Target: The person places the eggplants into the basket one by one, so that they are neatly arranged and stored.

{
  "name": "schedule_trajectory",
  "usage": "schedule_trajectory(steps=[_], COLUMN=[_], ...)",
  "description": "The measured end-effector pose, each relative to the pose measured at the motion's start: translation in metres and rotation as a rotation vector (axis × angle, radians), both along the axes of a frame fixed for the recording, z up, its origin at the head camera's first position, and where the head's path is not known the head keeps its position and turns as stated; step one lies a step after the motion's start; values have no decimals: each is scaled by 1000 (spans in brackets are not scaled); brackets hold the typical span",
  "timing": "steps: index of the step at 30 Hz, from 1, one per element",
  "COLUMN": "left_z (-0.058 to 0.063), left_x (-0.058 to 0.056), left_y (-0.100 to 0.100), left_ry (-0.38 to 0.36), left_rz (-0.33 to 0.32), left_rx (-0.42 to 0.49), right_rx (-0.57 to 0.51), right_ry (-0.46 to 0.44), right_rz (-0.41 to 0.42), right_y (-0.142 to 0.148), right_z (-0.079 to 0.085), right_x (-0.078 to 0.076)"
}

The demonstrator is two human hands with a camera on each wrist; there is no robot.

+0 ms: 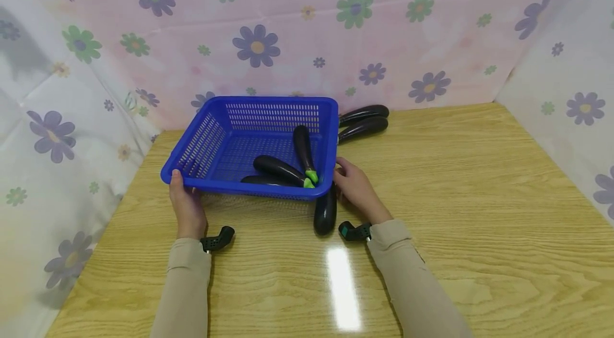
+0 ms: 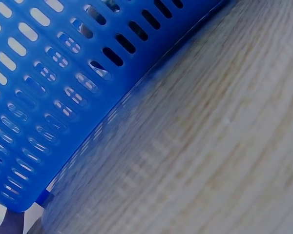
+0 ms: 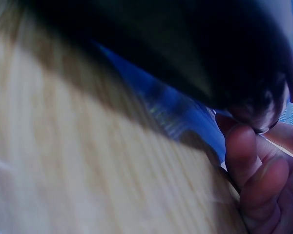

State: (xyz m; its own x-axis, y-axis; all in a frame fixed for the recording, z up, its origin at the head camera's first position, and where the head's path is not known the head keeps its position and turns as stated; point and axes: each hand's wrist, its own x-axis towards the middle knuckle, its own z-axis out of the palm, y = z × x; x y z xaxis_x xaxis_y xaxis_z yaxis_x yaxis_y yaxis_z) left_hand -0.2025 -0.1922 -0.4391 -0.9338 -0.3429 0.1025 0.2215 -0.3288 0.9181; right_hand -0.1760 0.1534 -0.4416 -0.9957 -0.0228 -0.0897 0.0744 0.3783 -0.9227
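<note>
A blue plastic basket [image 1: 218,159] stands at the left of the table, its near side toward me. My left hand [image 1: 187,210] grips its near left corner, thumb over the rim. Three dark eggplants, among them one eggplant [image 1: 280,168] with a green cap, lie inside at the right. Outside the near right corner is another eggplant [image 1: 325,215], its thick end pointing toward me. My right hand [image 1: 357,188] holds this eggplant's far end beside the basket wall; fingers [image 3: 241,151] curl near it in the right wrist view. The exact grip is partly hidden.
Two more eggplants [image 1: 365,120] lie on the table behind the basket's right side, partly hidden by it. A flowered cloth [image 1: 307,23] hangs along the back and sides. The wooden table [image 1: 460,194] extends to the right. Each wrist wears a small black camera.
</note>
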Motion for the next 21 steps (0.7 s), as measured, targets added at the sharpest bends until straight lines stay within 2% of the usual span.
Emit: schedule_trajectory(steps=[10,21], left_z=[0,1], left_x=[2,-1], left_y=[-1,0], left_ry=[1,-14], left_rz=[1,-1], left_rx=[30,21], right_rx=[-20,-69], right_ry=[-13,-33], right_rz=[2,-6], right_y=[-1,1], right_z=[1,2], right_x=[1,-1])
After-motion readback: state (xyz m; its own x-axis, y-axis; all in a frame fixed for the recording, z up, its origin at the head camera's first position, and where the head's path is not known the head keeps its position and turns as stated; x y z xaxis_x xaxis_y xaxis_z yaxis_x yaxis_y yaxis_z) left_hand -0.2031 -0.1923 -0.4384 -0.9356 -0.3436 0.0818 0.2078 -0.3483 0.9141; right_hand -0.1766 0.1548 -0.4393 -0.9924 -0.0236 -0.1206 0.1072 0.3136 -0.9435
